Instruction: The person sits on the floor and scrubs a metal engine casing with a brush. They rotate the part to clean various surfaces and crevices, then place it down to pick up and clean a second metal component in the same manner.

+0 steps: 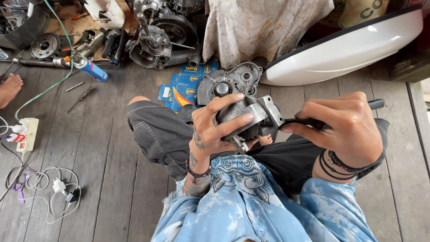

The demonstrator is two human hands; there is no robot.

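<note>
Grey cast-metal engine part held over the lap, black-handled tool entering from the right.

The left hand wraps its grip closed around the grey cast-metal engine part. To its right, the right hand is fisted on the black-handled tool, whose long axis runs leftward into the part, above the wooden plank floor.

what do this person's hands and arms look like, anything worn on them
Both are bare, with no gloves or sleeves. The left hand has dark tattoos on its back and more down the forearm, plus a thin dark beaded bracelet at the wrist. The right hand has a stack of black bands around the wrist, one of them braided or beaded.
</note>
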